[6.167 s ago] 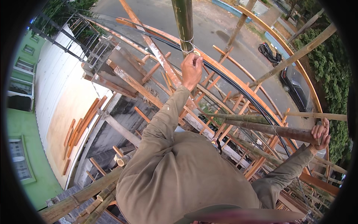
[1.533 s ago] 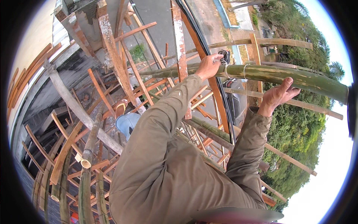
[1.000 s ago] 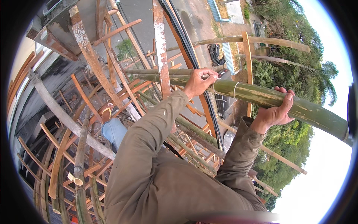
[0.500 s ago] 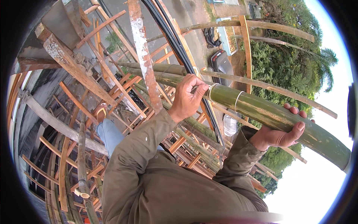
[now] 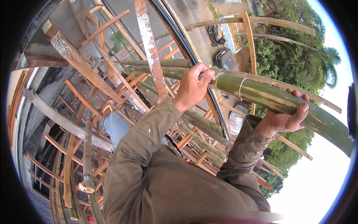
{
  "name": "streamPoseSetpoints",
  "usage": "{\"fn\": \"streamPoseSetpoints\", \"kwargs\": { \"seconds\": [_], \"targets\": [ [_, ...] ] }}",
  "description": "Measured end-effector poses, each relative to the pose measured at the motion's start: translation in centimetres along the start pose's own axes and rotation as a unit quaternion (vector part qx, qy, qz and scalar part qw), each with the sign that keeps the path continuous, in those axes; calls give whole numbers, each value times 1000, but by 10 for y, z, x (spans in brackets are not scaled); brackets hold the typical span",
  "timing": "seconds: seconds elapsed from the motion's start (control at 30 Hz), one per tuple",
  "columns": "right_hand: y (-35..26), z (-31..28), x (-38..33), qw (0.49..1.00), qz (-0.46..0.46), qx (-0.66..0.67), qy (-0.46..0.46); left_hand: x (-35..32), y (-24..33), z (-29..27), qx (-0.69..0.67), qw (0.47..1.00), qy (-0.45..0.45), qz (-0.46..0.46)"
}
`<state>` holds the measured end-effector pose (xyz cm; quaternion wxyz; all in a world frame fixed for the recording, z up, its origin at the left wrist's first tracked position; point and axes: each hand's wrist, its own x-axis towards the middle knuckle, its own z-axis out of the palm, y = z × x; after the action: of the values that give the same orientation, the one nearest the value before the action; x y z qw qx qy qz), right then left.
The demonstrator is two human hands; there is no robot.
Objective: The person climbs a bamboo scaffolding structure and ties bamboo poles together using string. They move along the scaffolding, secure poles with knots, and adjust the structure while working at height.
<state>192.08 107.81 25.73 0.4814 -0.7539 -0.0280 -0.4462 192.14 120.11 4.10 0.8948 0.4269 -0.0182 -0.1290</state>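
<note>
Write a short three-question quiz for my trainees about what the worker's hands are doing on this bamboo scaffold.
1. True or false: the right hand cups the green bamboo pole from below.
2. What does the left hand pinch? A) a hammer B) a thin tie cord C) a saw
3. Fill in: a pale cord loop is wrapped around the ____.

Key: 1 true; 2 B; 3 bamboo pole.

The left hand [image 5: 194,86] was closed around the thick green bamboo pole [image 5: 268,98], pinching a thin white string [image 5: 218,76] near it. The right hand [image 5: 287,119] held the same pole from below, fingers curled over it. Wooden scaffolding [image 5: 93,89] spread underneath.
</note>
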Motion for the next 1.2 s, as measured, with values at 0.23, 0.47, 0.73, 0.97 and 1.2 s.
{"fn": "streamPoseSetpoints", "kwargs": {
  "seconds": [0.23,0.47,0.73,0.97,1.2],
  "targets": [
    [0,7,2,997,-54,58,5,-12,5,11,-49,997,26,-62],
    [4,6,6,989,-84,106,-53,-5,18,26,-153,978,19,-141],
    [14,12,7,982,-148,117,-25,-11,6,20,130,987,71,-59],
    [18,13,11,981,-169,92,-17,-19,13,22,174,981,-4,-84],
    [27,11,12,982,-186,31,-6,-40,7,36,127,987,-8,-102]
  ]
}}
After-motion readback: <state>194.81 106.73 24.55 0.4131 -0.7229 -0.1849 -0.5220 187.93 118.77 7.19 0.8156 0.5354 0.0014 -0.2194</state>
